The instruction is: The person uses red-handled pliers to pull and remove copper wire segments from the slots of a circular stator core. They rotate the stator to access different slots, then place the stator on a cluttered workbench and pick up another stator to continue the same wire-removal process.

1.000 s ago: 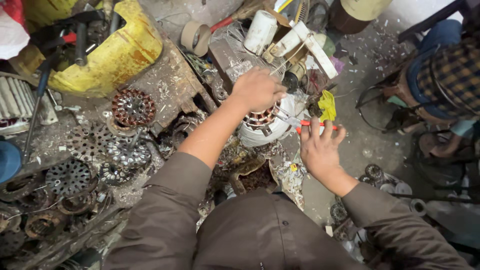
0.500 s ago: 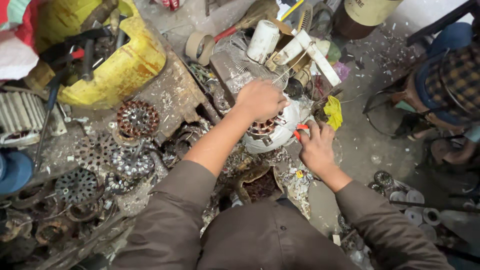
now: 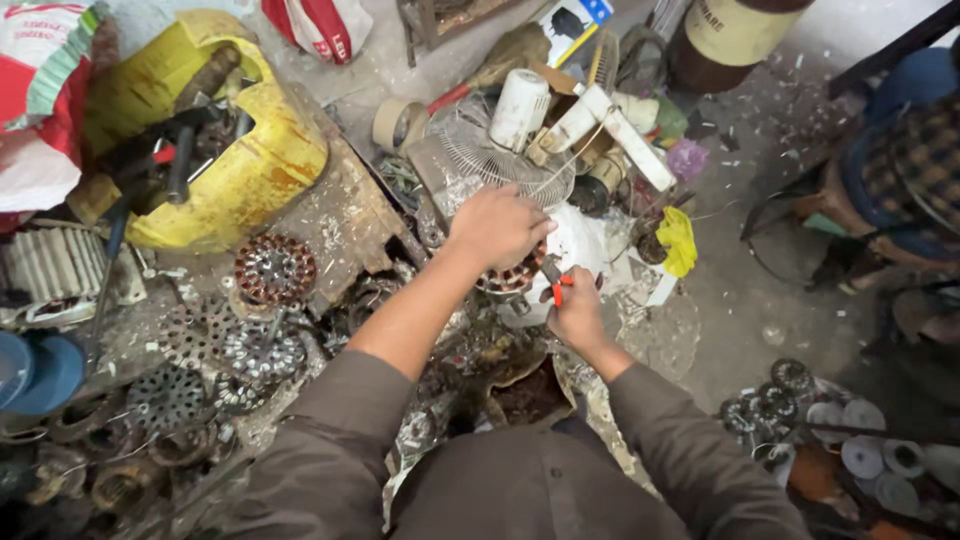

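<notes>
Centrally, a copper-wound motor stator (image 3: pixel 515 275) in a white housing is gripped from above by the closed left hand (image 3: pixel 497 225); just right, red-handled pliers (image 3: pixel 556 283) are clasped by the right hand (image 3: pixel 575 310), jaws at the stator

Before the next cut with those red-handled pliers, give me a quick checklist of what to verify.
1. Left hand steadies the motor winding: ok, it rests on top of it.
2. Right hand grips the red-handled pliers: ok.
3. Plier tips on the right wire: cannot tell, the tips are hidden at the winding's edge.
4. Left fingers away from the tips: cannot tell, they lie very close.
5. White motor housing sits stable: cannot tell, it rests among loose scrap.
</notes>
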